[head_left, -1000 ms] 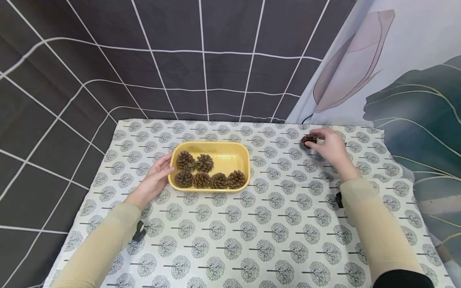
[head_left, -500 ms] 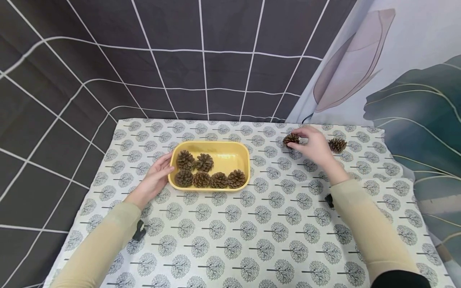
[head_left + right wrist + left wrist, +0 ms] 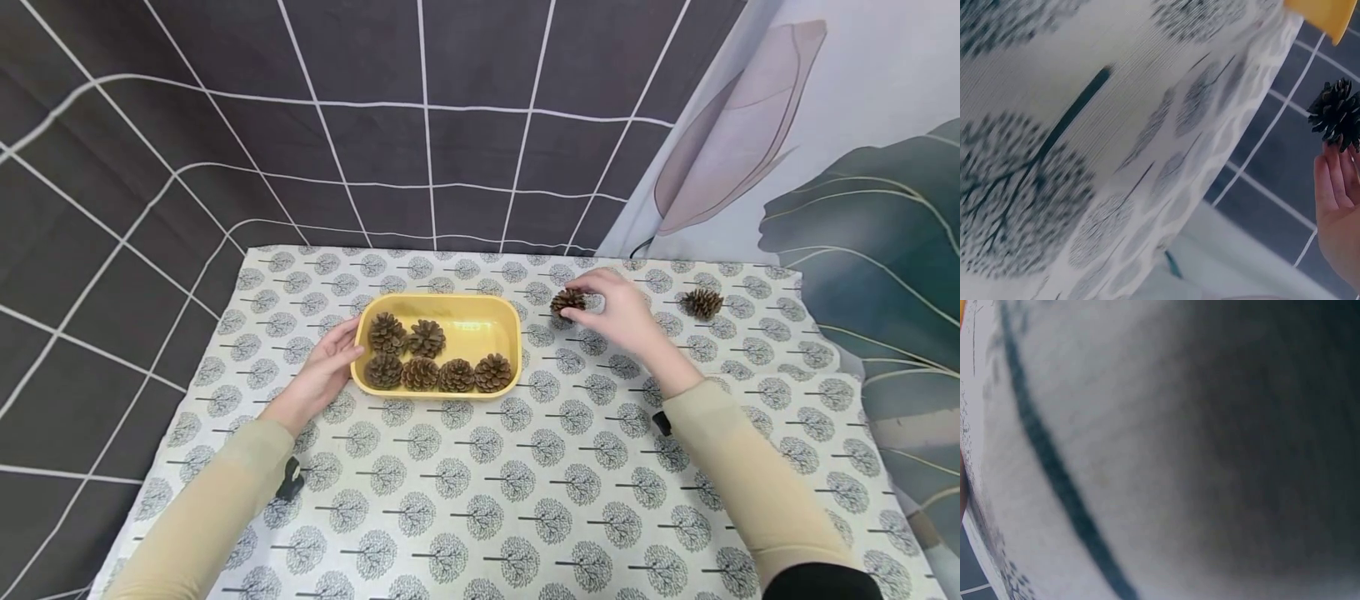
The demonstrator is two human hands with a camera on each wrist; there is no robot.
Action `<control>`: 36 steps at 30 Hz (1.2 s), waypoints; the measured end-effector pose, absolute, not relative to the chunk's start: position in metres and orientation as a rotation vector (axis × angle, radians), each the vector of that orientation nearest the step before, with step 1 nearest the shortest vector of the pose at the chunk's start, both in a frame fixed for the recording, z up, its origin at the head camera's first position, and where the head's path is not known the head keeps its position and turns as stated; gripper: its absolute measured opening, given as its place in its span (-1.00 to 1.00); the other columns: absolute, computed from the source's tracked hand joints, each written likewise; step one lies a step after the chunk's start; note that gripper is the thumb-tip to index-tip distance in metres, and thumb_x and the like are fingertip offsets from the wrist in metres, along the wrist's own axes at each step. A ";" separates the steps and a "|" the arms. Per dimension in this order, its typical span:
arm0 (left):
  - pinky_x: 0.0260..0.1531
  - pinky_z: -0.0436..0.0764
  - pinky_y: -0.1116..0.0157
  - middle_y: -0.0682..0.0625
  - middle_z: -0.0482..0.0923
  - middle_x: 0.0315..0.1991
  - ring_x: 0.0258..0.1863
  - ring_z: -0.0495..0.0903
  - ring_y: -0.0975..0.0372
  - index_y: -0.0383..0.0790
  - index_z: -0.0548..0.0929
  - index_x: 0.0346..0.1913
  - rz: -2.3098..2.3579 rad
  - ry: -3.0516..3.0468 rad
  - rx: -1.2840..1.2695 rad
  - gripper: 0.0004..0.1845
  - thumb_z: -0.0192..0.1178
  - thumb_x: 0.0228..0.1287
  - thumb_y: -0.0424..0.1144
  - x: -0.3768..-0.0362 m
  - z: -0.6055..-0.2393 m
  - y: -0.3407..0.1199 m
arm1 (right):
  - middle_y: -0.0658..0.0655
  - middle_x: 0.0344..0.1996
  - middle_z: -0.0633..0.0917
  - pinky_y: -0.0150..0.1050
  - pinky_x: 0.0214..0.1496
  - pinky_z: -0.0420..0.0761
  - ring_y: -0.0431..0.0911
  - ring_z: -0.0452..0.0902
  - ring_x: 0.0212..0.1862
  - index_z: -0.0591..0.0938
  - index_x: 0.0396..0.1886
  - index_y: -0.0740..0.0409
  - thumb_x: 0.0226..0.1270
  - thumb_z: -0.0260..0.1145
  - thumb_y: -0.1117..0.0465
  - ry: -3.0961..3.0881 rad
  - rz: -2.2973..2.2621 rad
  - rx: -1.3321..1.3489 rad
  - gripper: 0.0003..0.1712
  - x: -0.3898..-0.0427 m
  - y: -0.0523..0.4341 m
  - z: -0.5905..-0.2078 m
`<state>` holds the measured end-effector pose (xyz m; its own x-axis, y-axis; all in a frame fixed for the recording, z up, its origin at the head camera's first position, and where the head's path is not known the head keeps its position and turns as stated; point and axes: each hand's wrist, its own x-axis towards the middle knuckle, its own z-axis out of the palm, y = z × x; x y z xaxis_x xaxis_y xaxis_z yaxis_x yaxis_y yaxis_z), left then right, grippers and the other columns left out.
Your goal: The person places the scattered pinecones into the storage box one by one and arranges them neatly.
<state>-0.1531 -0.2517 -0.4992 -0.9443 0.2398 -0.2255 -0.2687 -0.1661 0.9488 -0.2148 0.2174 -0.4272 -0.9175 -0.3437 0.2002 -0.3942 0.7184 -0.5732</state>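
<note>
Six pine cones (image 3: pixel 438 358) already sit in the yellow tray (image 3: pixel 510 327), four in a row along its near wall and two behind them at the left end, which leaves the tray's far right part bare. The right hand (image 3: pixel 618 312) pinches a seventh pine cone (image 3: pixel 567 301) in its fingertips, held just above the desk (image 3: pixel 525 500) between the tray's right end and the desk's far right corner; the right wrist view shows the same cone at the fingertips (image 3: pixel 1335 181) with the tray's yellow corner in sight beyond it. The left hand (image 3: pixel 326 371) rests with relaxed, straight fingers against the tray's left wall, steadying it and gripping nothing. One last pine cone (image 3: pixel 702 302) lies alone on the tree-print cloth near the far right corner, well apart from the tray. Judged from this layout, the gathering looks mostly done: six cones are placed, one is in hand and not yet in the tray, and one more is left on the desk. The left wrist view is only a blur of cloth.
</note>
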 end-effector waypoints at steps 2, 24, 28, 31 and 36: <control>0.77 -0.02 0.11 -0.22 -0.16 0.75 0.76 -0.17 -0.08 -0.34 0.00 0.67 2.175 1.775 -0.039 -0.25 -0.01 0.52 -0.51 -0.153 -0.499 -0.252 | 0.33 0.21 0.71 0.30 0.43 0.60 0.27 0.64 0.24 0.70 0.21 0.26 0.28 0.58 0.16 -2.827 0.984 0.639 -0.46 -0.213 0.211 -0.426; 0.77 -0.03 0.05 -0.22 -0.17 0.75 0.76 -0.16 -0.09 -0.33 0.00 0.68 2.166 1.774 -0.036 -0.23 0.05 0.53 -0.46 -0.153 -0.500 -0.252 | 0.25 0.16 0.75 0.18 0.48 0.63 0.17 0.67 0.24 0.71 0.20 0.24 0.30 0.56 0.15 -2.754 1.140 0.889 -0.48 -0.197 0.142 -0.433; 0.77 -0.05 0.06 -0.21 -0.18 0.76 0.76 -0.16 -0.08 -0.34 -0.03 0.68 2.162 1.770 -0.047 -0.24 0.00 0.53 -0.48 -0.154 -0.500 -0.251 | 0.25 0.17 0.75 0.21 0.48 0.62 0.19 0.67 0.25 0.71 0.20 0.24 0.31 0.55 0.13 -2.777 1.141 0.908 -0.48 -0.195 0.132 -0.437; 0.78 -0.06 0.06 -0.21 -0.17 0.76 0.76 -0.15 -0.08 -0.35 -0.03 0.68 2.163 1.770 -0.048 -0.25 -0.01 0.53 -0.49 -0.154 -0.500 -0.252 | 0.24 0.18 0.75 0.24 0.48 0.61 0.19 0.67 0.26 0.71 0.20 0.22 0.31 0.55 0.10 -2.792 1.131 0.921 -0.48 -0.195 0.126 -0.441; 0.78 -0.07 0.04 -0.22 -0.16 0.75 0.76 -0.15 -0.09 -0.34 -0.01 0.67 2.170 1.773 -0.033 -0.24 0.02 0.52 -0.47 -0.153 -0.500 -0.252 | 0.24 0.18 0.75 0.21 0.51 0.59 0.18 0.66 0.28 0.71 0.20 0.21 0.30 0.56 0.07 -2.797 1.080 0.960 -0.47 -0.199 0.117 -0.451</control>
